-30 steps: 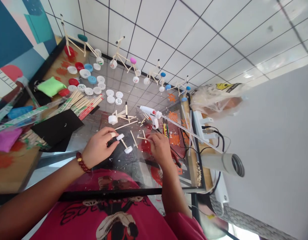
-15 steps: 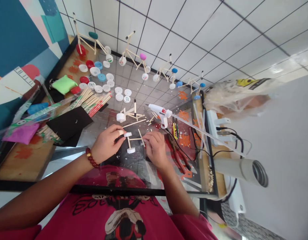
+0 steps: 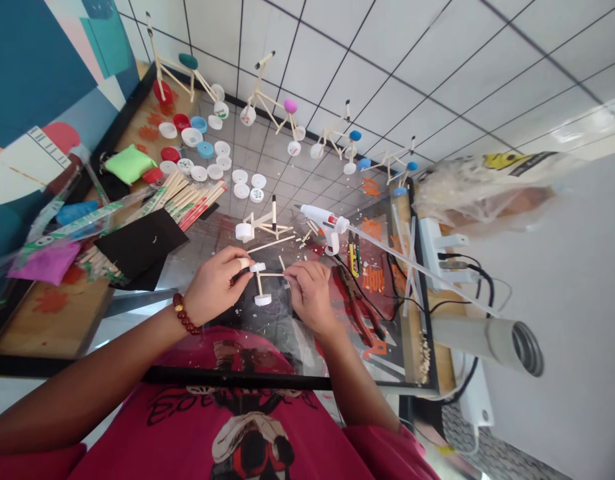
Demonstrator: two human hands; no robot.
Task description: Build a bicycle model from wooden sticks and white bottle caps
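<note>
My left hand (image 3: pixel 220 280) pinches a white bottle cap (image 3: pixel 258 267) at one end of a small frame of wooden sticks. A second white cap (image 3: pixel 262 300) sits at the other end of its short cross stick. My right hand (image 3: pixel 310 290) has its fingers closed on the far end of the frame's long wooden stick (image 3: pixel 272 275), where a crosswise stick joins; the fingertips partly hide that joint. Just beyond lies another stick-and-cap model (image 3: pixel 264 227) with a black-tipped upright, and a loose stick (image 3: pixel 272 244) in front of it.
A white glue gun (image 3: pixel 327 223) with a long glue stick rests right of centre, near pliers (image 3: pixel 357 303) and a yellow cutter (image 3: pixel 354 257). Several finished stick tricycles (image 3: pixel 262 100) line the back. Bottle caps (image 3: pixel 206 149), chopsticks (image 3: pixel 187 200) and black sheets (image 3: pixel 142 245) lie left. A power strip (image 3: pixel 437 253) stands right.
The view has shifted slightly, so the scene sits a little further right. Both hands keep their hold on the stick frame, with hardly any movement.
</note>
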